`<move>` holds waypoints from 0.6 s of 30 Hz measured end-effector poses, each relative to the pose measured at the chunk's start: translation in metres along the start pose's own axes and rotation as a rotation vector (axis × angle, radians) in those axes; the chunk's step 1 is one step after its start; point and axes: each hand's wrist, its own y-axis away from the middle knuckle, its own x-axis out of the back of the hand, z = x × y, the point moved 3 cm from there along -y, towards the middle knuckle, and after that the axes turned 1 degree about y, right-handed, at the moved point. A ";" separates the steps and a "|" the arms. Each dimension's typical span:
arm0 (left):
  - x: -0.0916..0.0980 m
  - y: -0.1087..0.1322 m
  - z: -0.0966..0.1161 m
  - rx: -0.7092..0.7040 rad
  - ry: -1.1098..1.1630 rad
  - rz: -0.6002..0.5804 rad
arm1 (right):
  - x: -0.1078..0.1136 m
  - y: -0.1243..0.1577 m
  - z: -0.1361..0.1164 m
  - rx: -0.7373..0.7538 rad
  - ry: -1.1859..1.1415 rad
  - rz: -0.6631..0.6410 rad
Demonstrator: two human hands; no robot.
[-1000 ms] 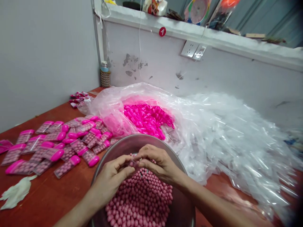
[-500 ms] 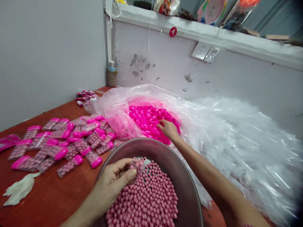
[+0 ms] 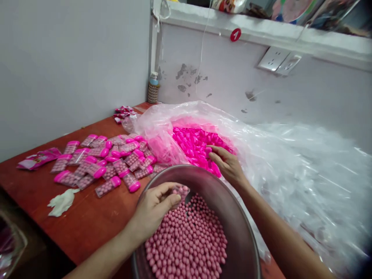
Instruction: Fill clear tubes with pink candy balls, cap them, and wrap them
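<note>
My left hand (image 3: 154, 211) is closed around a small clear container (image 3: 184, 190) with pink balls inside, held over the near left part of a metal bowl (image 3: 245, 232). Many loose pink balls (image 3: 186, 244) fill the bowl's bottom. Just beyond the rim, my right hand (image 3: 229, 166) pinches a bright pink cap (image 3: 208, 149) between thumb and fingertips. It hovers at the right side of a heap of pink caps (image 3: 190, 144), which lies in an opened clear plastic bag (image 3: 200, 110). Part of the held container is hidden by my left fingers.
Several filled containers with pink caps (image 3: 100, 170) lie heaped on the red table (image 3: 78, 228) at left, beside a pink packet (image 3: 39, 158) and a crumpled white scrap (image 3: 62, 202). Clear plastic containers (image 3: 314, 186) in a bag spread across the right. A bottle (image 3: 154, 88) stands in the corner.
My right hand has drawn back slightly from the cap heap, and a pink cap now shows in its fingers. My left hand still holds the filled container. The whole view has shifted.
</note>
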 end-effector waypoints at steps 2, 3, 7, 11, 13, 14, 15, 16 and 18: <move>0.000 0.001 0.004 -0.064 -0.106 0.016 | 0.001 0.023 -0.036 0.191 -0.068 -0.077; 0.000 0.001 0.006 -0.094 -0.160 0.025 | 0.000 0.034 -0.050 0.251 -0.083 -0.126; -0.001 0.005 0.010 -0.181 -0.301 0.043 | -0.015 0.066 -0.082 0.401 -0.090 -0.248; -0.003 0.010 0.010 -0.231 -0.388 0.032 | -0.028 0.079 -0.086 0.476 -0.022 -0.236; -0.003 0.013 0.011 -0.251 -0.417 0.047 | -0.031 0.083 -0.087 0.490 0.017 -0.218; -0.003 0.014 0.012 -0.265 -0.428 0.054 | -0.031 0.085 -0.088 0.501 0.038 -0.217; -0.003 0.015 0.012 -0.280 -0.442 0.057 | -0.031 0.087 -0.089 0.515 0.063 -0.222; -0.003 0.017 0.013 -0.296 -0.461 0.054 | -0.032 0.090 -0.089 0.531 0.092 -0.234; -0.004 0.019 0.013 -0.336 -0.514 0.043 | -0.033 0.095 -0.089 0.555 0.158 -0.274</move>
